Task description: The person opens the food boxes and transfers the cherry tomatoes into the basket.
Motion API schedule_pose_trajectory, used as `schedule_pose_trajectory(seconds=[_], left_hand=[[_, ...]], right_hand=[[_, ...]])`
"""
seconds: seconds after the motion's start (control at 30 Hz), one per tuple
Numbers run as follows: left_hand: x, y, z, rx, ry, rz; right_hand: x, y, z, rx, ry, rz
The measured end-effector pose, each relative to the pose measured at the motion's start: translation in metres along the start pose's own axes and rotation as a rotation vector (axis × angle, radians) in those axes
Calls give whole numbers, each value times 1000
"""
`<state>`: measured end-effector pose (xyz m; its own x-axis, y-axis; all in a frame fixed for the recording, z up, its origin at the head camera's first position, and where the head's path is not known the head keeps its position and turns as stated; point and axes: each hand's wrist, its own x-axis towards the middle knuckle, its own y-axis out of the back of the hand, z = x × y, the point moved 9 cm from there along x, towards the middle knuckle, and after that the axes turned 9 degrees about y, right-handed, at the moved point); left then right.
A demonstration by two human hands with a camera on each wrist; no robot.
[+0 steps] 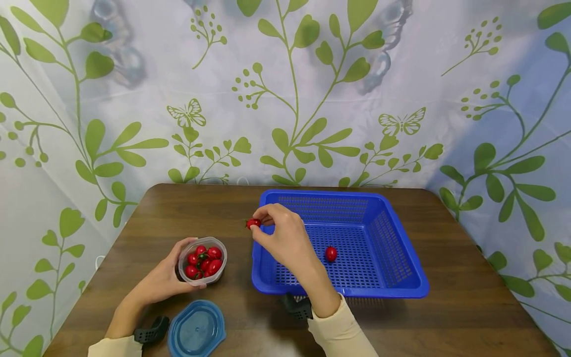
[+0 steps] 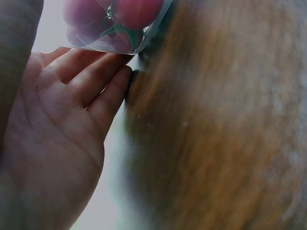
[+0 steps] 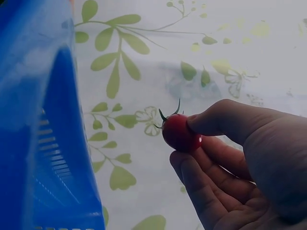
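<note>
A small clear plastic container (image 1: 182, 267) full of red cherry tomatoes (image 1: 214, 253) is at the left of the table. My left hand (image 1: 161, 277) grips it around its left side, thumb along the near wall; in the left wrist view its fingers lie against the container's wall. With thumb and fingertips my right hand (image 1: 285, 235) pinches one cherry tomato (image 3: 180, 134) with a green stem, above the left rim of the blue basket (image 1: 401, 293). Another cherry tomato (image 1: 331, 254) lies on the basket's perforated floor.
A blue lid (image 1: 198, 331) lies on the brown wooden table (image 1: 209, 203) near the front, below the container. Behind the table hangs a white cloth (image 1: 250, 114) printed with green leaves and butterflies. The basket's raised walls stand around its floor.
</note>
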<state>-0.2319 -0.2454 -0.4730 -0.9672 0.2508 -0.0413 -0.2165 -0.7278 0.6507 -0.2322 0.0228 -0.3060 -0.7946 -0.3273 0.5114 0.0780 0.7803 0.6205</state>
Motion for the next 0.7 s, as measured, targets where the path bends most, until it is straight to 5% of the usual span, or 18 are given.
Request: schedule_pose_trajectory(seconds=[0.7], left_hand=[[0,-1,2,-20,2,-2]], right_hand=[[-2,34,37,49,-106,4]])
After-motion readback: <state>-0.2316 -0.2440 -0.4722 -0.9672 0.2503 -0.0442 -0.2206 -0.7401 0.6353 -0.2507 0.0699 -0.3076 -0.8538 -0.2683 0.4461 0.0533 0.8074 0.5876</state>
